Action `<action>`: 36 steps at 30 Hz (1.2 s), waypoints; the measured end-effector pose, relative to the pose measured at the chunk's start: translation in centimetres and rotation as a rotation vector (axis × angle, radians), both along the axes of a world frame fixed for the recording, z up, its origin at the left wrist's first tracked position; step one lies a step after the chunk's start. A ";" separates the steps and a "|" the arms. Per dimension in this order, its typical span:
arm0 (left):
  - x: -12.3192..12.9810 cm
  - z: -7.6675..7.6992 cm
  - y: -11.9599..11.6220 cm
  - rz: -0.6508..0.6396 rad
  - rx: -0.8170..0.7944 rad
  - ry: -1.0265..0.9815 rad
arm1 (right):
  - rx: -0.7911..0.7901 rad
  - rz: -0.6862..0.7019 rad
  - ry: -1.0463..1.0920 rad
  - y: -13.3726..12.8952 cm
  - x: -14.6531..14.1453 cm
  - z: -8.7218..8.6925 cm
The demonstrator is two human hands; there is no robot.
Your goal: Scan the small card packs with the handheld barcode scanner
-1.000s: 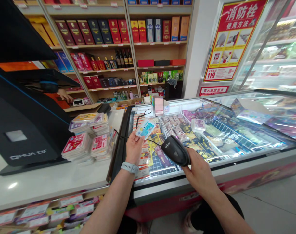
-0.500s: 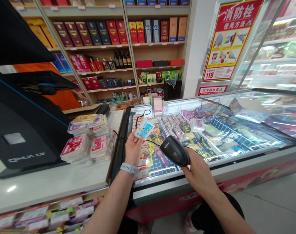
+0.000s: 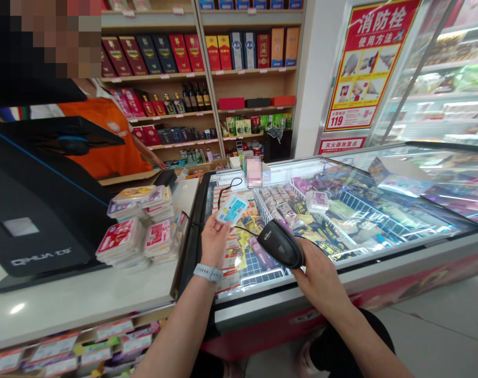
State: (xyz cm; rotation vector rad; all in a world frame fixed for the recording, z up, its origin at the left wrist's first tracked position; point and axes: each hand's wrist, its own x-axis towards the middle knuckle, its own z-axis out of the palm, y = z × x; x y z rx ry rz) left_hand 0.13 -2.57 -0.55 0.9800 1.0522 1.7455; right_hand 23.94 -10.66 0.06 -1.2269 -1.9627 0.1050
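My left hand (image 3: pixel 215 242), with a pale watch at the wrist, grips the lower edge of a small clear pack with a blue label (image 3: pixel 232 209). It holds the pack above the left end of the glass-topped freezer (image 3: pixel 258 300). Wrapped round the handle of a black barcode scanner (image 3: pixel 281 244) is my right hand (image 3: pixel 318 270). The scanner's head points left towards the pack, with a gap between them, and its cable runs behind the left hand. Another clear pack with a purple label (image 3: pixel 317 201) lies on the freezer glass.
Stacked packs with red, yellow and purple labels (image 3: pixel 120 236) stand on the white counter (image 3: pixel 81 299), beside a black checkout machine (image 3: pixel 45 210). Behind it is a person in orange (image 3: pixel 101 134). An open carton (image 3: pixel 400 176) lies on the freezer's right part.
The person in orange has come further into view behind the machine. The view has shifted slightly; both of my hands keep the same hold and nearly the same place.
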 end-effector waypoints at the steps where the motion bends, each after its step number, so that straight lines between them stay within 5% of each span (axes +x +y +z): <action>1: 0.0 0.0 0.0 0.001 -0.004 -0.001 | 0.002 0.000 -0.002 0.0 0.0 0.0; 36: 0.1 0.1 -0.1 -0.006 0.002 0.011 | 0.021 -0.030 -0.027 0.0 -0.2 0.2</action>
